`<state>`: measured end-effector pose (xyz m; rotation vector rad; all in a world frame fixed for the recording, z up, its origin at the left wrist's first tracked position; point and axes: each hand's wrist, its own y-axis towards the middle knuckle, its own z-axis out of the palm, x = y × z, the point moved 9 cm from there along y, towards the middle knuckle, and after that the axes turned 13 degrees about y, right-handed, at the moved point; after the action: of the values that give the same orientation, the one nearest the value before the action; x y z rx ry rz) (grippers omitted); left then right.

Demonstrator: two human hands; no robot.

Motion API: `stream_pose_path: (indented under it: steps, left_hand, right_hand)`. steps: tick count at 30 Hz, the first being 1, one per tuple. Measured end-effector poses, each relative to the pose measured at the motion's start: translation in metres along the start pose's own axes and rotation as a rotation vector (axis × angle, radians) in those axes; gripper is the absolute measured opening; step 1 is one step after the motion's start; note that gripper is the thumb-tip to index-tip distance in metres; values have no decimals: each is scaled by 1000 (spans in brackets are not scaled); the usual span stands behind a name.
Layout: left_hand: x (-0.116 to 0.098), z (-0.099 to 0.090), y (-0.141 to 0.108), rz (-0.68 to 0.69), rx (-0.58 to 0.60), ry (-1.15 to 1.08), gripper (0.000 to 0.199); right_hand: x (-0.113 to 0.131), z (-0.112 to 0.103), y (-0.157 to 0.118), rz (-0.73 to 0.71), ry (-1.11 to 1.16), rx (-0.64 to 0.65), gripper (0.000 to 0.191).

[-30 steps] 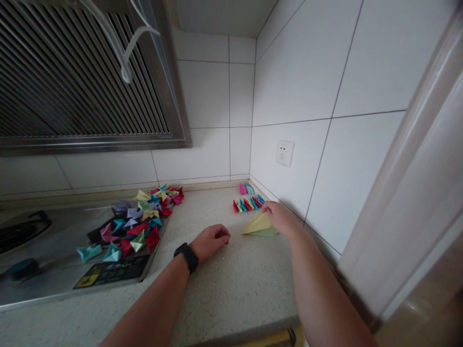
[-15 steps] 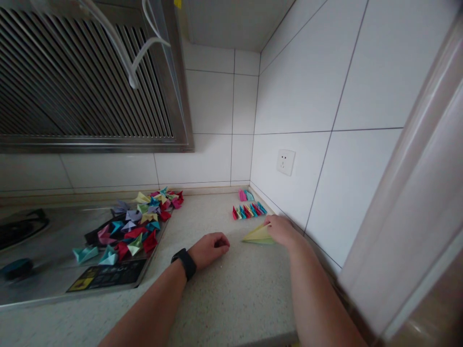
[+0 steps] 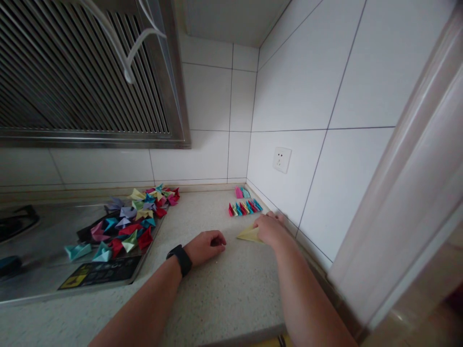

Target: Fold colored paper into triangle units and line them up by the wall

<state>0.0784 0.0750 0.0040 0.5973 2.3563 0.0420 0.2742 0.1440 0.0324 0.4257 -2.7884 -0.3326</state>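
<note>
A yellow sheet of folded paper [image 3: 249, 234] lies on the speckled countertop [image 3: 231, 294], its pointed end to the left. My right hand [image 3: 268, 228] is on its right part with the fingers bent over it, and hides that end. To the left, my left hand [image 3: 210, 245] rests on the counter, fingers curled in and thumb close to them. Nothing shows in it, and it is apart from the paper. A black watch [image 3: 180, 260] is on my left wrist. Beyond the paper stands a row of small coloured folded papers [image 3: 245, 207].
Many-coloured folded paper pieces [image 3: 133, 226] are heaped on the steel stovetop [image 3: 39, 270] at left. Two more folded papers [image 3: 242, 193] sit in the back corner. A tiled wall with a socket [image 3: 281, 159] borders the right side. A range hood [image 3: 90, 72] hangs upper left.
My right hand has slid farther over the yellow paper, which now looks flatter, with its greenish lower layer no longer showing. My left hand stays curled. The view has shifted slightly.
</note>
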Motion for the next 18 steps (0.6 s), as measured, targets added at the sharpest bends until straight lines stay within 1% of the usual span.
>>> stream_pose_path:
  steps: [3, 9, 18]
  left_hand:
    - [0, 0, -1, 5, -2, 11, 21]
    - [3, 4, 0, 1, 28, 39, 23]
    - [3, 5, 1, 9, 50, 85, 23]
  right_hand:
    - [-4, 4, 1, 40, -25, 64, 28]
    - [-16, 2, 2, 111, -63, 85, 29]
    - [-20, 1, 1, 191, -112, 119, 31]
